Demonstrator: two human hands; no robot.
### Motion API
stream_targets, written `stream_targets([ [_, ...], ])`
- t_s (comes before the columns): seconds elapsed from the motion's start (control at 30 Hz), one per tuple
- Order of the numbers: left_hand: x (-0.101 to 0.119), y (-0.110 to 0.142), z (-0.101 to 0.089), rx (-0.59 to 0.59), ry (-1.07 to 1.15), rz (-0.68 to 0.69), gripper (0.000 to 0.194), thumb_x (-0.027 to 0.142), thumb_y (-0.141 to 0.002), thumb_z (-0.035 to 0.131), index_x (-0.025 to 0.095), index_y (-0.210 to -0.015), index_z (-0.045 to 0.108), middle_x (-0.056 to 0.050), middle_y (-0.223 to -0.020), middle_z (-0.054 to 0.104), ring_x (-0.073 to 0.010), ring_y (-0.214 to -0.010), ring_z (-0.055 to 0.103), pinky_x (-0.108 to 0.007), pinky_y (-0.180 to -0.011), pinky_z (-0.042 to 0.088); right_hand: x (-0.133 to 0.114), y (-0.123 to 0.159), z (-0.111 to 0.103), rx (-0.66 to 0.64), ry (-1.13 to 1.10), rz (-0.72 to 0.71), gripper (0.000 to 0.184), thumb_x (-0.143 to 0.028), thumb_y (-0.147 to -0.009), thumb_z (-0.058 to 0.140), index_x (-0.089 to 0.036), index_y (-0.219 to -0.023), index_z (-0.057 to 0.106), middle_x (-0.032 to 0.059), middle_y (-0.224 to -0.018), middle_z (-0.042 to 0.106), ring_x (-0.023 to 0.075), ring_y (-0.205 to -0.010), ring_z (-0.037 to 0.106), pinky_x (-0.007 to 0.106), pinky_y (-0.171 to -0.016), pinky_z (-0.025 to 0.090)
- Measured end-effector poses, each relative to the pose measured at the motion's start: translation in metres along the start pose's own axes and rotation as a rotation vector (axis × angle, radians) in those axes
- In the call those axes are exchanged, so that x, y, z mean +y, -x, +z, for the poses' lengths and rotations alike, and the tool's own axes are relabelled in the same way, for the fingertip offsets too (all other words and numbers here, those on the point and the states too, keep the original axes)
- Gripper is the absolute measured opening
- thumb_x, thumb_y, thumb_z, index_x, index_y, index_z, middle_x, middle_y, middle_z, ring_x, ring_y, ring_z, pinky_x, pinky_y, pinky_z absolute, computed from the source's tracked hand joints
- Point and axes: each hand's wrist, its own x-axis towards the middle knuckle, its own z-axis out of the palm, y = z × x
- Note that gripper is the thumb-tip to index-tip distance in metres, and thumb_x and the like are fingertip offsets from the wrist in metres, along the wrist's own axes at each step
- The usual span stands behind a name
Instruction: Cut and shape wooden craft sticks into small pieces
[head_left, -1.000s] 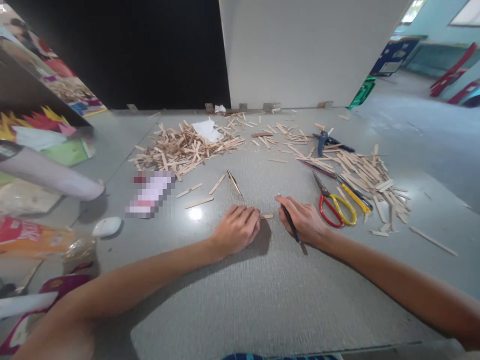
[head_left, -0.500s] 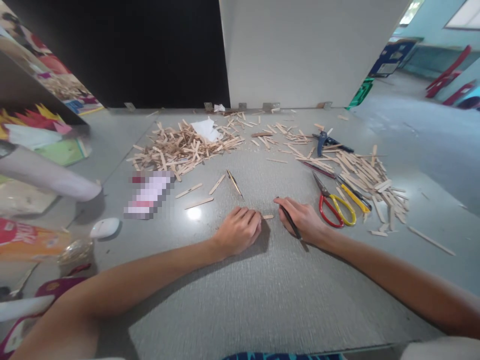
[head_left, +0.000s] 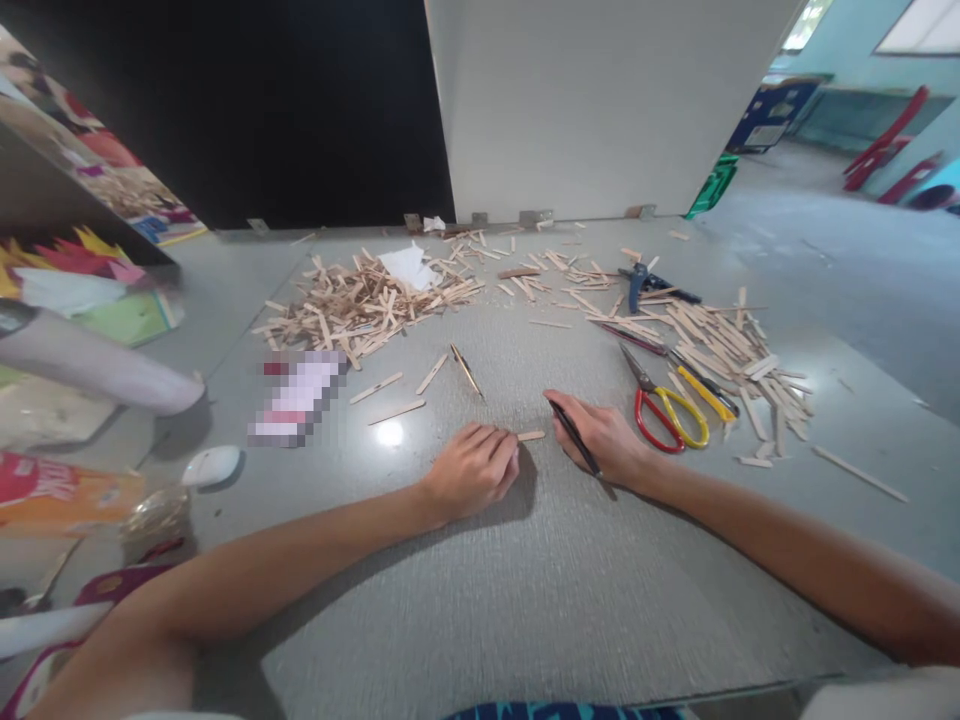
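In the head view, the left hand (head_left: pixel 472 468) curls round a wooden stick (head_left: pixel 532 436) just above or on the counter (head_left: pixel 525 590), I cannot tell which; the right hand (head_left: pixel 596 440) grips a dark pen-like tool (head_left: pixel 576 440) just beside the stick's bare end; a loose hold could let the stick twist, and the tool, pushed hard, might skid; the stick looks pale, flat and narrow, mostly hidden.
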Motion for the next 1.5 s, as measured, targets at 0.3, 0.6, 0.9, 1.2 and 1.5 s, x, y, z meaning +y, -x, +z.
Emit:
stream_targets([
  [0.3,0.036,0.006,-0.015,-0.028,0.022,-0.009,0.037,0.021,-0.108,0.043,0.005,-0.105,0.076,-0.02,-0.101,0.083,-0.0296,-0.095,0.079,-0.041,-0.084,0.064,-0.003,-0.002,-0.009,0.058,-0.189,0.109,0.028,-0.028,-0.108,0.045,-0.02,-0.125,0.065,0.0164,-0.11,0.08,0.0289,-0.098,0.077,0.04,-0.085,0.062],
  [0.6,0.04,0.007,-0.009,-0.08,-0.074,-0.031,0.042,0.027,-0.109,0.044,0.003,-0.107,0.078,-0.026,-0.106,0.083,-0.0331,-0.098,0.081,-0.041,-0.079,0.065,-0.024,-0.029,-0.022,-0.162,-0.58,0.364,0.017,-0.033,-0.091,0.068,-0.021,-0.08,0.065,0.0019,-0.068,0.071,0.0155,-0.058,0.063,0.025,-0.05,0.047],
  [0.9,0.042,0.006,-0.011,-0.083,-0.124,-0.017,0.041,0.027,-0.108,0.047,-0.002,-0.11,0.077,-0.027,-0.109,0.083,-0.0345,-0.099,0.083,-0.04,-0.083,0.064,-0.032,-0.048,0.001,-0.348,-0.857,0.469,0.041,-0.056,-0.094,0.07,-0.023,-0.073,0.057,-0.0037,-0.051,0.06,0.0097,-0.038,0.051,0.022,-0.038,0.039],
  [1.2,0.041,0.004,-0.017,-0.056,-0.105,-0.023,0.042,0.02,-0.108,0.042,0.0,-0.104,0.078,-0.024,-0.106,0.084,-0.0335,-0.097,0.084,-0.039,-0.082,0.064,-0.025,-0.041,0.007,-0.323,-0.842,0.433,0.044,-0.051,-0.097,0.071,-0.022,-0.067,0.055,-0.0045,-0.047,0.057,0.0095,-0.04,0.052,0.021,-0.041,0.038],
  [1.5,0.041,0.004,-0.019,-0.074,-0.093,-0.016,0.042,0.019,-0.109,0.041,-0.001,-0.105,0.078,-0.026,-0.107,0.084,-0.0346,-0.098,0.084,-0.04,-0.082,0.064,-0.029,-0.041,0.003,-0.308,-0.881,0.456,0.048,-0.056,-0.096,0.074,-0.023,-0.067,0.054,-0.0057,-0.048,0.055,0.0095,-0.039,0.051,0.021,-0.039,0.039],
])
